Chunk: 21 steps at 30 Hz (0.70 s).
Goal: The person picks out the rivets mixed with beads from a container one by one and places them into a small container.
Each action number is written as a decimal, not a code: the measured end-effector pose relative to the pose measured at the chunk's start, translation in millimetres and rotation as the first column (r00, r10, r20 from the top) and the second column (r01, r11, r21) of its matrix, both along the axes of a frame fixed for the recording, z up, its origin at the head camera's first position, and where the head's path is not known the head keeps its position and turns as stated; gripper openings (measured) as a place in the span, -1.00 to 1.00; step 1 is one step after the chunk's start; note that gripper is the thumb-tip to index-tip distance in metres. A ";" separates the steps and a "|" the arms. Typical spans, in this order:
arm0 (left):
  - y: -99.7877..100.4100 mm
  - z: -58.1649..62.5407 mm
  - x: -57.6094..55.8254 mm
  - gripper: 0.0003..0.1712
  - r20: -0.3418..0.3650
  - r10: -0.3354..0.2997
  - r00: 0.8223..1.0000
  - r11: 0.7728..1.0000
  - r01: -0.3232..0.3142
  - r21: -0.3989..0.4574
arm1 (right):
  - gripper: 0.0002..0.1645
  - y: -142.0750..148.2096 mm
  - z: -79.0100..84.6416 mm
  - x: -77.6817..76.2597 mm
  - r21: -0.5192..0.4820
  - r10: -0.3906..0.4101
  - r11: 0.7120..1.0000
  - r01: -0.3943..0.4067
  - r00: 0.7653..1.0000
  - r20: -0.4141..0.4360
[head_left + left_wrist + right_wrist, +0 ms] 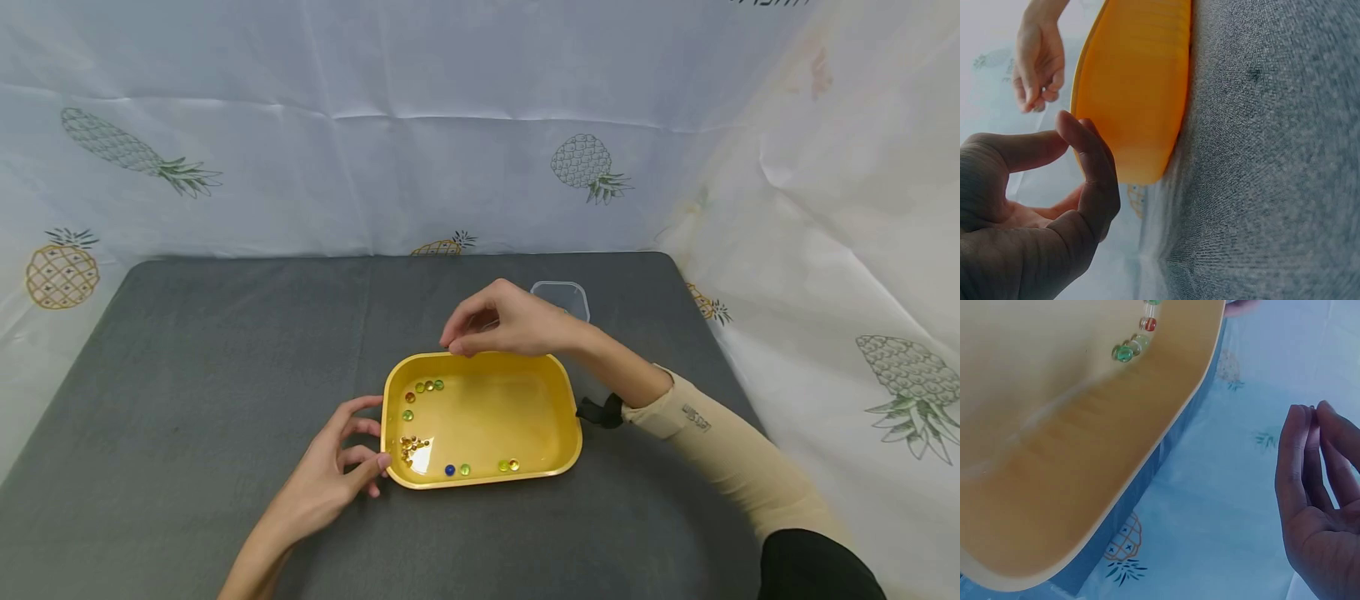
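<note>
A yellow tray [495, 421] lies on the grey-covered table. My left hand [330, 475] holds its left end, thumb at the rim and fingers along the outer wall. Above the far rim is my right hand [506, 321], thumb and fingertips brought together. Between those fingertips a tiny dark bead-like thing [1044, 89] shows in the left wrist view; its kind is hard to tell. Small gold beads [409, 448] cluster in the tray's near left corner. Several glass marbles lie along its edges, among them a blue marble [450, 470] and a red marble [1148, 324].
A clear plastic container [566, 297] stands behind the right hand, partly hidden by it. Grey cloth [225, 375] covers the table. A white curtain with pineapple prints [360, 167] hangs at the back and right side.
</note>
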<state>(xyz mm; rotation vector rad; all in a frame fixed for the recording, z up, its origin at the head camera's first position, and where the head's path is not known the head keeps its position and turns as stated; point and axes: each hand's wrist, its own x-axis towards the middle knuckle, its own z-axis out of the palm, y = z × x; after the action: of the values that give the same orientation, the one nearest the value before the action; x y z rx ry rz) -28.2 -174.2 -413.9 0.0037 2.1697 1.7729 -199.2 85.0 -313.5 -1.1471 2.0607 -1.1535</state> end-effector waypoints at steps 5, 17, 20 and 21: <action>-0.1 0.5 0.0 -0.18 0.003 -0.002 1.000 1.000 0.002 -0.004 | -0.85 9.6 -2.5 -3.9 -0.020 -0.032 0.999 0.032 0.999 -0.005; 0.2 1.4 0.0 -0.19 0.005 -0.002 1.000 1.000 0.002 -0.001 | -0.84 29.8 1.4 -10.2 -0.038 -0.126 0.991 0.127 0.991 0.036; 0.5 1.6 -0.1 -0.19 0.003 -0.001 1.000 1.000 0.001 -0.004 | -0.83 36.1 4.6 -12.0 -0.037 -0.163 0.986 0.164 0.986 0.031; 0.6 1.7 0.0 -0.19 0.003 0.000 1.000 1.000 0.000 -0.004 | -0.82 38.3 5.6 -12.4 -0.036 -0.175 0.984 0.176 0.984 0.026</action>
<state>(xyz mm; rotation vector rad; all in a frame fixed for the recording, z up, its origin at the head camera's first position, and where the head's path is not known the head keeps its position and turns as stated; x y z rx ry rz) -28.2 -173.6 -412.2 0.0006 2.1712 1.7675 -211.7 123.3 -307.9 -0.9802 2.1663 -1.2868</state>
